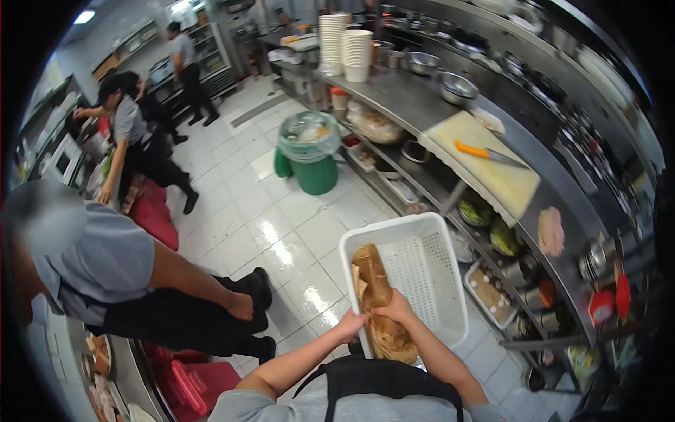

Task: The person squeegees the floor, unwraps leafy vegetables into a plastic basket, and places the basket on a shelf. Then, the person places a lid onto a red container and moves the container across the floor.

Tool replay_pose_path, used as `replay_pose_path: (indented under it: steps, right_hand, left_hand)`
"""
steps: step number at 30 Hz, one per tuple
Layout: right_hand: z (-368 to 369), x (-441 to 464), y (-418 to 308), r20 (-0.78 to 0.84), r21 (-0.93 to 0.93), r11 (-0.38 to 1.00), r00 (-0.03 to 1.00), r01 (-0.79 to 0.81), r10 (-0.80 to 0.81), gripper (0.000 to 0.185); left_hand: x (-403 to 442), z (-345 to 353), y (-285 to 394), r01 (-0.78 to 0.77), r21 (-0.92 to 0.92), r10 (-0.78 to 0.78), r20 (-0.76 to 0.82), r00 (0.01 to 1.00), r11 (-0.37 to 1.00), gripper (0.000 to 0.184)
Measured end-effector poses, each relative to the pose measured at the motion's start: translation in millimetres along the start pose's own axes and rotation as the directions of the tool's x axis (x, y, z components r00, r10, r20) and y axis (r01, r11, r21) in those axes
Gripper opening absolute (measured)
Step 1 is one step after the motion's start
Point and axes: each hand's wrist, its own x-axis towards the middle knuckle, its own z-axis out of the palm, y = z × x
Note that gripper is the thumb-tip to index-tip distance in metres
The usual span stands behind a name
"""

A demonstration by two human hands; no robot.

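Note:
A white plastic basket (422, 267) with perforated walls is directly in front of me. Along its left side lies a crumpled, stained brown paper bag (373, 278), which extends toward my body. My right hand (396, 308) reaches over the basket and is closed on the middle of the bag. At the basket's left rim, my left hand (350, 326) is closed, its fingertips against the brown paper. Whether it also grips the rim is hard to see. Some of the bag is hidden under my right hand.
A steel counter (415, 91) on the right carries a cutting board (471, 141) with an orange-handled knife (485, 152). A green bin (314, 172) stands on the tiled floor ahead. One person (105, 260) stands close on my left; several others work farther back.

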Motion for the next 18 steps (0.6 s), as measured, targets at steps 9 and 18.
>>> replay_pose_path:
  steps: [9,18]
  right_hand:
    - [0.8,172.7,-47.6,0.195,0.349,0.915,0.939,0.203,-0.282,0.052]
    - [13.0,317.4,-214.1,0.647,0.47,0.88,0.653,0.066,-0.394,0.049]
  left_hand:
    - [72.9,-47.4,103.5,-0.224,-0.084,0.185,-0.331,0.925,0.971,0.065]
    - [124.2,-135.6,160.7,-0.45,-0.254,0.15,-0.712,0.686,0.856,0.044]
